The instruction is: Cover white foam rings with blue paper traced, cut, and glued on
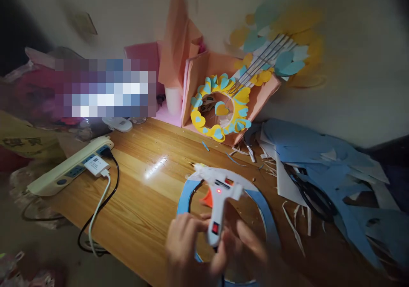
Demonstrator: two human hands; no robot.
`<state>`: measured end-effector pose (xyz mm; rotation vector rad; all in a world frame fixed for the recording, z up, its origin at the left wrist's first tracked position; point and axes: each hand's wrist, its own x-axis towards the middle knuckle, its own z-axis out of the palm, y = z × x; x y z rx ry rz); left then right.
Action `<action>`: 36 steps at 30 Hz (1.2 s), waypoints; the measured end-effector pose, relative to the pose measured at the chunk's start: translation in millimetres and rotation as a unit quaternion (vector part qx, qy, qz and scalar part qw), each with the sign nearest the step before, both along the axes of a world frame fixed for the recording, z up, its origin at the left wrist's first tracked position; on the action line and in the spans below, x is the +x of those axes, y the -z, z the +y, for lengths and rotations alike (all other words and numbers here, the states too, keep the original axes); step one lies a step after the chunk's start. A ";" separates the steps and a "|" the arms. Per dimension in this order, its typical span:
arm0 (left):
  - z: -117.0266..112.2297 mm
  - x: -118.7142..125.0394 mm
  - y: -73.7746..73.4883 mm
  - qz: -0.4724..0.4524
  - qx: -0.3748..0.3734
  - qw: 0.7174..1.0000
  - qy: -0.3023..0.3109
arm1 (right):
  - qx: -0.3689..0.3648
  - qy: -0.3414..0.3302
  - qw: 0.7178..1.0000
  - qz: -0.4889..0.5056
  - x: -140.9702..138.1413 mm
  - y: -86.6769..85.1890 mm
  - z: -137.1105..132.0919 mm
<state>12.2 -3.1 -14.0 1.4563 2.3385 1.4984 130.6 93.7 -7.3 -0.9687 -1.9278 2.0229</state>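
Observation:
A white hot glue gun (219, 206) with an orange trigger, a glowing red light and a red switch is upright between my hands. My left hand (187, 242) is closed at the lower handle, its fingers beside the switch. Against the other side of the handle, my right hand (247, 240) curls, blurred, its fingertips partly hidden behind the gun. Beneath lies a blue and white paper ring (270, 214) on the wooden table (143, 197). Behind it leans a ring of yellow and teal paper hearts (241, 103), with thin sticks running from it up to the right.
A power strip (68, 167) with a white charger (96, 165) and trailing cables is on the left. Blue paper scraps (297, 146) and black-handled scissors (315, 197) lie at right. Pink and peach boards (198, 78) stand against the wall. A blurred-out patch covers the back left.

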 end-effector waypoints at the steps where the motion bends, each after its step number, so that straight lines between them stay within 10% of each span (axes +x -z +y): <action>1: 4.4 13.0 5.2 -0.011 0.000 1.000 -0.008 | -0.018 0.023 1.000 0.000 -5.0 -1.6 2.3; 12: 4.1 2.9 17.7 -0.043 -0.034 0.987 0.150 | 0.007 0.013 0.998 -0.058 -10.8 12.0 44.8; 22: -40.4 -54.3 38.0 -0.022 -0.091 0.988 0.120 | 0.070 -0.042 0.988 -0.131 -21.5 -0.1 62.8; 36: -29.6 -53.1 43.9 -0.008 -0.048 0.990 0.130 | 0.029 -0.060 0.991 -0.117 -26.6 -5.5 68.9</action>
